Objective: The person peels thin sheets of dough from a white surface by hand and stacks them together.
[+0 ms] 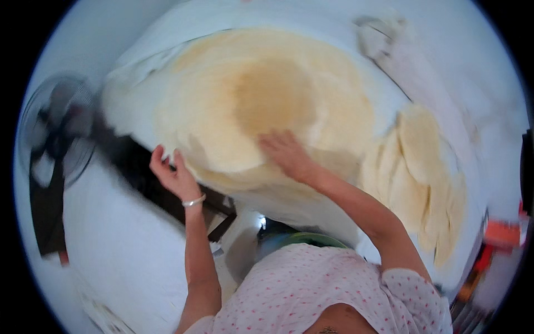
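A large pale yellow sheet of what looks like soft cloth (339, 94) is spread over a white-covered surface in front of me. Near its middle is a darker tan patch (272, 100), roughly round. My right hand (286, 153) lies palm down at the near edge of that patch, fingers stretched out and slightly blurred. Off the sheet's near left edge, my left hand (175, 175) is raised with its fingers apart and nothing in them. A light-coloured bracelet (194, 201) circles the left wrist.
To the right, more yellow cloth (417, 172) lies in loose folds beside a pale, bunched fabric (431, 83). A standing fan (55, 133) is at the far left. Red and orange items (500, 234) are at the right edge. A dark gap (139, 167) runs below my left hand.
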A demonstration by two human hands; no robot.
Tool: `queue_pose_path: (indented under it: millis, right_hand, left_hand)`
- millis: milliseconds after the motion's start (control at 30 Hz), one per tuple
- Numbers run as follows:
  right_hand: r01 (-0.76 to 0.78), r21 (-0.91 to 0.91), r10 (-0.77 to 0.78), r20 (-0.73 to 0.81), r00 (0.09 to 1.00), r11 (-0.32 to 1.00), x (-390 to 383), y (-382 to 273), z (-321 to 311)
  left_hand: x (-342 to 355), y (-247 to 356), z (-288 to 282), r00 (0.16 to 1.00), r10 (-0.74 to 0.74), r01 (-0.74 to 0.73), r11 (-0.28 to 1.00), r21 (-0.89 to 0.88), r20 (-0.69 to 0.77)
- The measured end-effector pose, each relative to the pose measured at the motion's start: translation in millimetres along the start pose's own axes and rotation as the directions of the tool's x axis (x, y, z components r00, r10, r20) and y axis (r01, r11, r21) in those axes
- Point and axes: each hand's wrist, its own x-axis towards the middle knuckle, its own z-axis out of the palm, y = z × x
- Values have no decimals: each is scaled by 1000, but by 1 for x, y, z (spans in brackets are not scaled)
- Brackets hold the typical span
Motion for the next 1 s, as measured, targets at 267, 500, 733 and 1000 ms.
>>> queue_pose_path:
  millis: [267,500,733,1000]
  right_hand:
    - [-340,517,386,21,922,785,-176,-28,-46]
    - [-461,884,975,166,151,-79,-370,8,-86]
    - [-180,983,974,77,215,-37,-405,30,-101]
    - [74,919,890,352,290,-388,-443,16,-110]
  left_hand:
    - [-155,101,125,444,-76,571,792,-217,893]
    - [-289,157,234,202,38,589,794,-152,979]
    - [-351,191,398,-47,-107,768,632,104,993]
    - [-398,264,452,40,-363,753,624,211,931]
